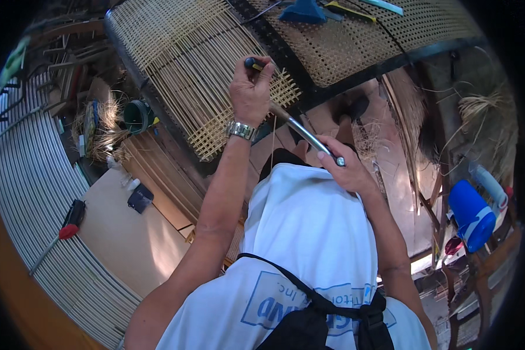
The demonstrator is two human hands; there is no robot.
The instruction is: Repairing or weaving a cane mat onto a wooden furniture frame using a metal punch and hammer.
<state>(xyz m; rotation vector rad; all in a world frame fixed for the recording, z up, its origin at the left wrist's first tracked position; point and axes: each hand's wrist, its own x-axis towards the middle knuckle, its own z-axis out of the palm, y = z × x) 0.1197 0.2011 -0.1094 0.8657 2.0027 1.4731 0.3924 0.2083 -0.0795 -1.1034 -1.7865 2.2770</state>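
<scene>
The left hand (249, 87) is closed around a dark-handled tool (254, 63) at the edge of the half-woven cane panel (216, 64), the right hand (347, 166) grips a metal hammer (306, 135) by its shaft, and the thin cane looks light, springy and easily split.

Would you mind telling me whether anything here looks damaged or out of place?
The cane panel ends in loose, unwoven strands by the left hand, and cane scraps litter the floor. Nothing looks broken.
</scene>
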